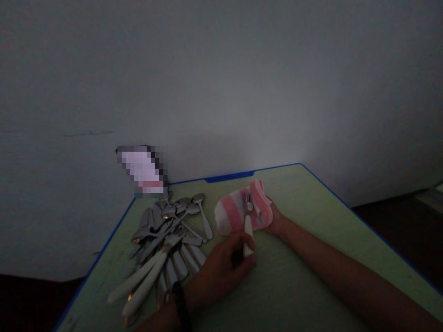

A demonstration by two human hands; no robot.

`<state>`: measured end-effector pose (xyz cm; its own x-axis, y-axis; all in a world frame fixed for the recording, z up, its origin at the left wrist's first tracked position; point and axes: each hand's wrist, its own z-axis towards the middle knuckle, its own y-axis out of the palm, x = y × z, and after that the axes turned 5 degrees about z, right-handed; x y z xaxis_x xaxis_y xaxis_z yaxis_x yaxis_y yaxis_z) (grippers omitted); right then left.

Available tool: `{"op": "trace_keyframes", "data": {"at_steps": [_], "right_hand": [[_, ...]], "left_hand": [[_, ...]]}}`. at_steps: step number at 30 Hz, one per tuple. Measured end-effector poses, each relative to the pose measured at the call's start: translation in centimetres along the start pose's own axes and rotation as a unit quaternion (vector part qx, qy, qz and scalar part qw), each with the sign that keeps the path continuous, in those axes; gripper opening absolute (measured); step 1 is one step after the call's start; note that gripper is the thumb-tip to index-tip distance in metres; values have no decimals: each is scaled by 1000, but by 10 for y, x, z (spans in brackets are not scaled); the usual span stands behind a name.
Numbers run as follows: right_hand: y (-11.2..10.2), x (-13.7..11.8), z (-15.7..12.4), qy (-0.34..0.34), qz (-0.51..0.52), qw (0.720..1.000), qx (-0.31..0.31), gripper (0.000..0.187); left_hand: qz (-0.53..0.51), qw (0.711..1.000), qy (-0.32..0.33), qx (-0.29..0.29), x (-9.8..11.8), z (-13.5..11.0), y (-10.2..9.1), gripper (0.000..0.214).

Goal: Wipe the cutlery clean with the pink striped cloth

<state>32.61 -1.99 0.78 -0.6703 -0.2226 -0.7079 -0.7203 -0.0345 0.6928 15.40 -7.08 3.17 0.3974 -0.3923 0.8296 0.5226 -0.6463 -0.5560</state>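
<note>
My left hand [223,267] is closed around the white handle of a fork [248,230], whose metal tines rest on a pink and white striped cloth [235,213]. My right hand [275,220] lies under that cloth and grips it from the right side; most of its fingers are hidden by the fabric. Both hands work near the middle of a pale green table [311,258] with a blue edge.
A heap of several spoons, forks and white-handled knives [169,235] lies on the table's left part. A blurred-out object [143,171] stands at the back left by the white wall. The room is dim.
</note>
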Motion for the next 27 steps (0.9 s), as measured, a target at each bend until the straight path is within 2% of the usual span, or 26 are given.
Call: {"op": "trace_keyframes", "data": {"at_steps": [4,12,18,23,27], "right_hand": [[4,-3,-2,58,62,996,-26,43],[-1,-1,-1,63,83,994,-20,40],[-2,-1,0,19,69,997,-3,34],[-5,0,2,46,82,995,-30,38],[-3,-1,0,42,79,996,-26,38]], "left_hand": [[-2,1000,4,-5,-1,0,0,15],[11,1000,5,-3,-3,-1,1,14],[6,1000,7,-4,-3,0,2,15],[-1,1000,6,-2,-3,0,2,14],[1,1000,3,-2,-1,0,1,14]]}}
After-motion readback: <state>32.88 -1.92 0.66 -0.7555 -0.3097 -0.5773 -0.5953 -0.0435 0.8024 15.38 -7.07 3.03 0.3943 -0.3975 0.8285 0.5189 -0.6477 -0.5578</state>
